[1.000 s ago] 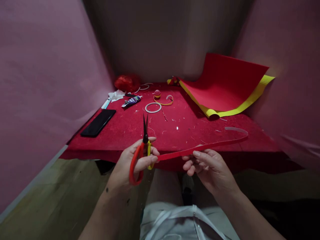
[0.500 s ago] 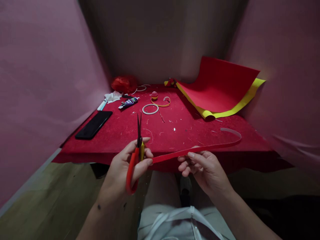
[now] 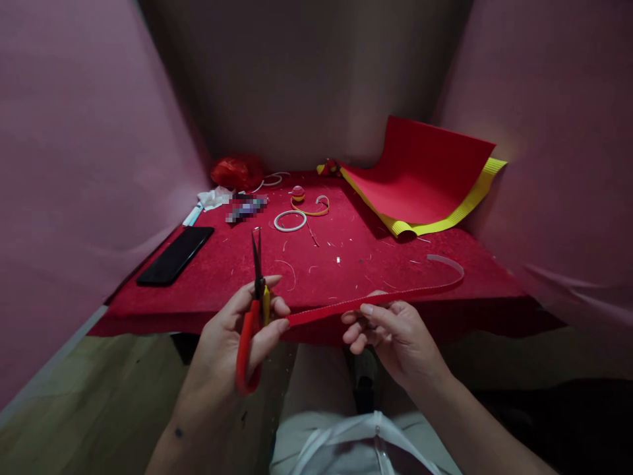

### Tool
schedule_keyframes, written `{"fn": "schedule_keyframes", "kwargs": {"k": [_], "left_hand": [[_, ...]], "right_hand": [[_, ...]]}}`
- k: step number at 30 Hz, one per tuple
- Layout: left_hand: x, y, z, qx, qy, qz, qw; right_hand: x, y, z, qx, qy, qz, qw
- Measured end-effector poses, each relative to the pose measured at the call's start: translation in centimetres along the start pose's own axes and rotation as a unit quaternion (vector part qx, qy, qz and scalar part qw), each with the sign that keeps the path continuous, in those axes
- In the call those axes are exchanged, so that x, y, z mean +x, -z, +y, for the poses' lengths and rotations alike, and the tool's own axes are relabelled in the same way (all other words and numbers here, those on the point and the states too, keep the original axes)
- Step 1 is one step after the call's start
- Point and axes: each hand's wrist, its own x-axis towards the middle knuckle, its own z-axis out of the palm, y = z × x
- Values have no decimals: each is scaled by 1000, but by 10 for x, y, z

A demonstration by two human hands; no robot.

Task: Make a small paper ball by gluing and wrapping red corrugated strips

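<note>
Red-handled scissors [image 3: 248, 343] rest in my left hand [image 3: 217, 343], their dark blades pointing up and away from me. The thumb and forefinger of that hand also pinch one end of a narrow red corrugated paper strip [image 3: 316, 315]. A small yellow piece [image 3: 266, 305] shows beside the scissors; its kind is unclear. Farther along, my right hand [image 3: 408, 343] has the strip between thumb and fingers, with its other fingers loosely curled. The strip's free end bends back in a curve over the table's right side.
Red and yellow corrugated sheets [image 3: 430, 178] curl up at the back right. A black phone [image 3: 175, 256] lies at the left. Beyond my hands are a white ring [image 3: 290, 221], a small red-and-yellow coil [image 3: 297, 193] and a blurred tube [image 3: 246, 209]. Scraps litter the red cloth [image 3: 346, 231].
The view has shifted slightly, so the table and things on it sit a little farther left and mostly lower. Both hands keep the same hold on the strip and scissors.
</note>
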Motion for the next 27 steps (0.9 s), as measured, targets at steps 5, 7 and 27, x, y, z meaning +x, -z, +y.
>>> {"fn": "schedule_keyframes", "kwargs": {"k": [5, 7, 27], "left_hand": [[2, 1, 0, -19, 6, -2, 1000], [3, 3, -1, -21, 2, -5, 1000], [15, 0, 42, -238, -123, 12, 963]], "right_hand": [[-4, 1, 2, -26, -46, -36, 998], [-13, 1, -2, -85, -124, -104, 983], [2, -71, -105, -431, 185, -185, 864]]}}
